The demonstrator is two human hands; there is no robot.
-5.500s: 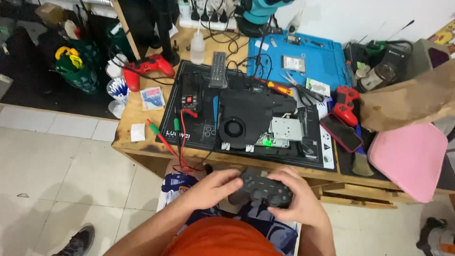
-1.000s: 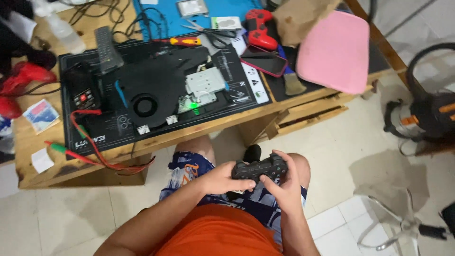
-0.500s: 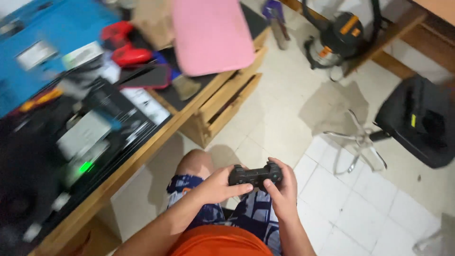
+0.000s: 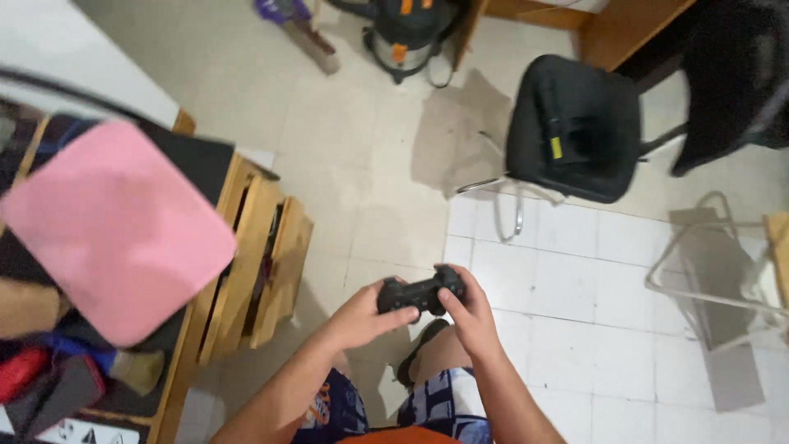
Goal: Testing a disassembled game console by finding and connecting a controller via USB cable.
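A gamepad (image 4: 421, 293) is sitting between the left hand (image 4: 362, 316) and the right hand (image 4: 467, 316), above the knees and the floor (image 4: 575, 279). A table (image 4: 238, 263) is standing to the left, carrying a cushion (image 4: 111, 230) on its top. A chair (image 4: 573, 127) is standing ahead on the right, a vacuum (image 4: 407, 33) is sitting farther ahead, and a wire rack (image 4: 715, 271) is standing at the far right.

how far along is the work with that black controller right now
In hand: the left hand and right hand both grip the black game controller above the lap, thumbs on top. Nothing shows as finished from here. The wooden workbench with the pink pad sits off to the left; what remains there cannot be told.
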